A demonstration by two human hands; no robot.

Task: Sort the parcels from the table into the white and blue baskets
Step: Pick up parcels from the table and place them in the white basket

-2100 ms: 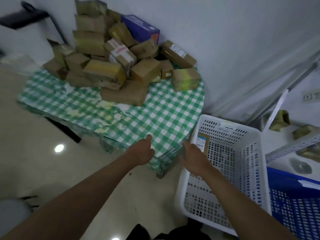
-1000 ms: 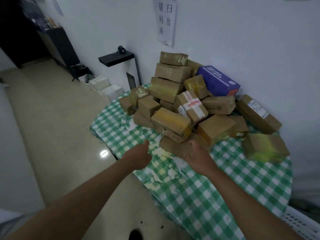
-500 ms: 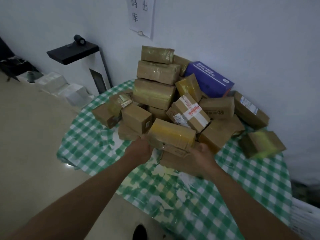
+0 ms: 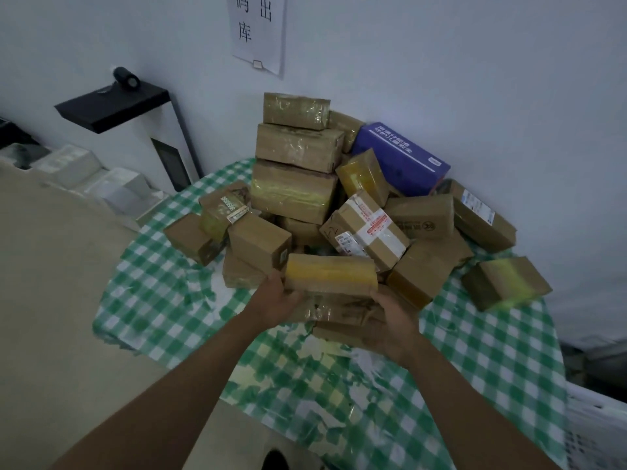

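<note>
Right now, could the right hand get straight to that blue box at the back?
Probably not directly. The blue box sits against the wall behind stacked brown parcels, and the right hand is low at the pile's near edge, holding the yellow-taped parcel.

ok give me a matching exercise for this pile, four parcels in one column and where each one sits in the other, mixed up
Things:
1. blue box
2. yellow-taped parcel
3. red-and-white taped parcel
4. lone parcel

Places:
A. between the left hand and right hand
B. apart on the cloth, right of the pile
C. against the wall, at the back
D. middle of the pile, tilted

Pairs: 1-C, 2-A, 3-D, 4-B
</note>
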